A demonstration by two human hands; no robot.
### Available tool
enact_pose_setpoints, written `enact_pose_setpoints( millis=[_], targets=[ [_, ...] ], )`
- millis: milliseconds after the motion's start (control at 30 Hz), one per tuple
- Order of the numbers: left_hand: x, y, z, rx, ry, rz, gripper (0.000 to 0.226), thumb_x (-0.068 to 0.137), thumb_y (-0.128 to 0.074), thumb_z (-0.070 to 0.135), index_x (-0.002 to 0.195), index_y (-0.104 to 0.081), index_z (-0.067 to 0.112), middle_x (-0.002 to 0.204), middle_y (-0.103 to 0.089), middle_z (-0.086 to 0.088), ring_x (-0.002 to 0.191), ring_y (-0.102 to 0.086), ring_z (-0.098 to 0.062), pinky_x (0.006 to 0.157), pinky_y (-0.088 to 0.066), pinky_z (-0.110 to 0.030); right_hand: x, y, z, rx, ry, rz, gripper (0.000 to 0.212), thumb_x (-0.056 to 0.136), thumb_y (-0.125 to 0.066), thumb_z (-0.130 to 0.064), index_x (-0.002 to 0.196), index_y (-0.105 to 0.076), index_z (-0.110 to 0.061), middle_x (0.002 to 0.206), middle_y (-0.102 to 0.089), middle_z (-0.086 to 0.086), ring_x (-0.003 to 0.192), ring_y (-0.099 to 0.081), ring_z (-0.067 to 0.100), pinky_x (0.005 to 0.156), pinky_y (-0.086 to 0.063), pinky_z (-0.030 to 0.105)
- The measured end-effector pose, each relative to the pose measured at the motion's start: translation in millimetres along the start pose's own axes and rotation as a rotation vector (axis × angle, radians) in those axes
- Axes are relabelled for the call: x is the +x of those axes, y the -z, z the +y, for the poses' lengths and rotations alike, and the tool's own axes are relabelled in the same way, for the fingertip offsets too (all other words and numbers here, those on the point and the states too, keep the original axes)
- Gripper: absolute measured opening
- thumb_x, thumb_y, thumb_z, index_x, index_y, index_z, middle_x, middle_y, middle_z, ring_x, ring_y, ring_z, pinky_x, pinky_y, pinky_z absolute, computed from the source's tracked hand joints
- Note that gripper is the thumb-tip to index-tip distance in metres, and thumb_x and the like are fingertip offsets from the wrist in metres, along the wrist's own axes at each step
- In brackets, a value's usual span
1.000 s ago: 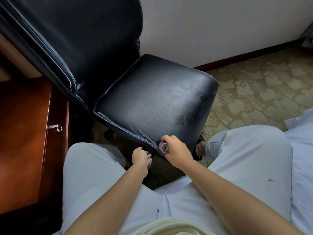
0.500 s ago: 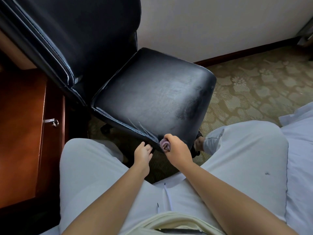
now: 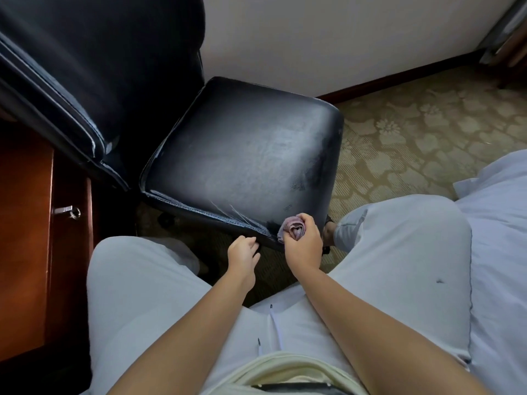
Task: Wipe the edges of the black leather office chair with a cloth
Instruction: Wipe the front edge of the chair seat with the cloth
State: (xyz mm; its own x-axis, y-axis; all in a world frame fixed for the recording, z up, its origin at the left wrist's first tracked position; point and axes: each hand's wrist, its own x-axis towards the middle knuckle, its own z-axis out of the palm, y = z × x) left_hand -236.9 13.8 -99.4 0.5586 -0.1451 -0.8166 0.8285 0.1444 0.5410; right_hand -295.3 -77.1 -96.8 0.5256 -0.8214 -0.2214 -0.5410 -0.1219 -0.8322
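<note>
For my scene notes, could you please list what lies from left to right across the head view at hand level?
Wooden cabinet → drawer key → left hand → purple cloth gripped in right hand → white bedding.

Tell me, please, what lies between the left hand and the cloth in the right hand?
In the head view, only the seat's stitched front edge separates the left hand from the cloth.
</note>
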Motion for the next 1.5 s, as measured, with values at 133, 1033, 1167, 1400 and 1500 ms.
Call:
enact_pose_setpoints(
  millis=[133,1033,1167,1400,1500],
  targets=[
    [1,-10,-6,-0.026,0.005,0.04,0.045,0.1,-0.036,0.004,0.145,-0.032,-0.001,0.145,-0.041,-0.021,0.137,-0.039,-0.028,0.115,-0.03,-0.037,6,1,9,0.041,-0.176,0.108,0.034,0.087,-0.06,-0.006,0.119,-0.051,-0.016,0.112,-0.054,0.008,0.101,-0.054,0.024,0.077,-0.039,0.026],
    [-2,9,-3,1.294,-1.054,0.081,0.053,0.068,-0.06,-0.013,0.117,-0.065,0.007,0.125,-0.057,-0.009,0.115,-0.051,-0.028,0.089,-0.048,-0.036,2,-5,11,-0.033,-0.105,0.118,0.022,0.094,-0.052,-0.026,0.114,-0.056,-0.017,0.121,-0.039,0.004,0.1,-0.05,0.02,0.078,-0.038,0.024],
    [24,11,28,1.773,-1.354,0.175,0.07,0.051,-0.084,-0.001,0.117,-0.065,0.012,0.129,-0.058,-0.012,0.119,-0.054,-0.034,0.099,-0.04,-0.056,-2,-9,13,-0.014,-0.073,0.13,0.012,0.087,-0.061,-0.016,0.098,-0.061,-0.019,0.113,-0.046,0.001,0.092,-0.055,0.014,0.075,-0.045,0.019],
    [25,-9,54,2.166,-1.155,-0.142,0.085,0.087,-0.067,0.024,0.152,-0.012,0.02,0.155,-0.026,0.004,0.145,-0.019,-0.017,0.118,-0.002,-0.043,-8,-8,11,-0.069,-0.025,0.164,0.01,0.089,-0.056,-0.009,0.094,-0.057,-0.018,0.106,-0.046,-0.002,0.091,-0.054,0.015,0.072,-0.042,0.019],
    [29,-8,56,2.063,-1.193,-0.234,0.075,0.083,-0.07,0.017,0.147,-0.031,0.012,0.152,-0.034,-0.002,0.14,-0.029,-0.021,0.117,-0.014,-0.034,-12,-22,18,-0.172,0.1,0.063,0.02,0.087,-0.061,-0.011,0.105,-0.057,-0.016,0.111,-0.045,-0.002,0.096,-0.05,0.014,0.079,-0.043,0.022]
  ],
)
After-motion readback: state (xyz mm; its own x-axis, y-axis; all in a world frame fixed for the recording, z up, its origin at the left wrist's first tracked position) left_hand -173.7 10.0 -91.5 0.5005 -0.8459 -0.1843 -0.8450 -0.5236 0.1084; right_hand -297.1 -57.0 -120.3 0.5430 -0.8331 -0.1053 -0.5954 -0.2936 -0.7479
